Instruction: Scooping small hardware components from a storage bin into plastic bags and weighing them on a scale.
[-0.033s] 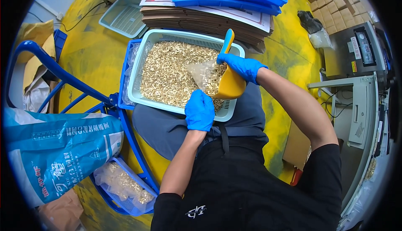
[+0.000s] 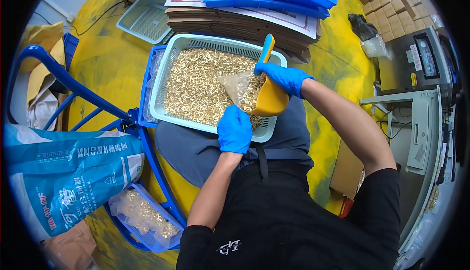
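Observation:
A pale green plastic basket (image 2: 157, 93) rests on my lap, full of small golden metal pieces (image 2: 193, 84). My right hand (image 2: 284, 78), in a blue glove, is closed on a yellow scoop (image 2: 272, 101) whose blue-and-yellow handle points up and away. The scoop is tilted over the basket's right side. At its mouth hangs a clear plastic bag (image 2: 237, 86), with some pieces showing near it. My left hand (image 2: 234, 130), also gloved, is closed at the bag's lower edge. How far the scoop reaches into the bag is hidden.
Behind the basket stand stacked flat cardboard (image 2: 235, 25) and blue trays (image 2: 267, 0). A blue tube frame (image 2: 63, 79) and a blue-white sack (image 2: 78, 177) are at the left, above a lined blue basket (image 2: 147, 221) of pieces. A grey machine (image 2: 409, 59) stands right.

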Motion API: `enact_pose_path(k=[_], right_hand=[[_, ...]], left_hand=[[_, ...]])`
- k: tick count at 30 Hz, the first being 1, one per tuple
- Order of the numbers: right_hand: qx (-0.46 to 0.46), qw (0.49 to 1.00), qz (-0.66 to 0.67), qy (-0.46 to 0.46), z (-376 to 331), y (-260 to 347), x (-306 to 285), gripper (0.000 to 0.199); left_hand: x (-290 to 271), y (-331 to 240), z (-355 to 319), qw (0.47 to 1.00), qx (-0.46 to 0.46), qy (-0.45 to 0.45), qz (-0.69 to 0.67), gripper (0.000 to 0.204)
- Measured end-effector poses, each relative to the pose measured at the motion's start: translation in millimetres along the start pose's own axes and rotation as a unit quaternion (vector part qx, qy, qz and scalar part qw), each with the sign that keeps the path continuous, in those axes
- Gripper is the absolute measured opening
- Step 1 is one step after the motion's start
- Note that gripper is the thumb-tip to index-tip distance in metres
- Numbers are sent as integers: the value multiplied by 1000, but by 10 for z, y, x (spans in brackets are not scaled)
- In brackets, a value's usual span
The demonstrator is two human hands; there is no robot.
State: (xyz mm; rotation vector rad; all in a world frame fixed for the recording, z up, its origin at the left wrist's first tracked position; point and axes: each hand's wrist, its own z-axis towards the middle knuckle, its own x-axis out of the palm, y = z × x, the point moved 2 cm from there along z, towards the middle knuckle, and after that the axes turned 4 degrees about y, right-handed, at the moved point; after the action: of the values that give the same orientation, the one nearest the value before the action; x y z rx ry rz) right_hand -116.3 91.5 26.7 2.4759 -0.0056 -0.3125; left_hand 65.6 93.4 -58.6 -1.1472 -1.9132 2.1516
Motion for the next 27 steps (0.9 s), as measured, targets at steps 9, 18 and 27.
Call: enact_pose_path(k=[9, 18, 27], right_hand=[[51, 999, -7, -16, -122, 183, 64, 35], [85, 994, -71, -21, -154, 372, 87, 38], [111, 986, -121, 1, -206, 569, 113, 51]], left_hand=[[-3, 16, -8, 997, 13, -68, -26, 14], [-16, 32, 5, 994, 35, -96, -47, 14], [33, -18, -3, 994, -10, -90, -68, 13]])
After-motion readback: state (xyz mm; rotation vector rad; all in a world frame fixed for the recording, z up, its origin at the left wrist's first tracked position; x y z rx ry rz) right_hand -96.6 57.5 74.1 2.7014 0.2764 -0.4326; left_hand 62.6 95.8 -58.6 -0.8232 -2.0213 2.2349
